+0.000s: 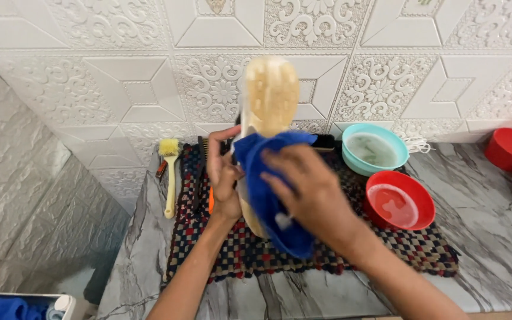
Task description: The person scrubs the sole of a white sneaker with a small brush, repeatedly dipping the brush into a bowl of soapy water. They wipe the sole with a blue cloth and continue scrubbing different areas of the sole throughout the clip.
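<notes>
Head view shows a shoe (269, 98) held upright with its pale yellow sole turned toward the camera, above a checkered woven mat (386, 249) on a marble-patterned counter (493, 237). The shoe could slip and fall, I think, because only the left hand (223, 178) carries it, and the rubbing pushes against that single grip; if it tips to the right of the hands, it may knock the red bowl (399, 200), which has liquid inside, and wet the mat. The blue cloth (268, 189) hangs loosely below the right hand (309, 195), so a free corner could also drag. The left hand is closed around the side of the shoe, fingers curled on its edge. The right hand is half closed, pressing the cloth flat against the shoe, fingers bent over the fabric. Beyond the right hand stands a turquoise bowl (374, 148) with cloudy water. Left of the left hand lies a yellow brush (170, 172) with a long handle, near the mat's edge, and dark brushes lie just beside it.
</notes>
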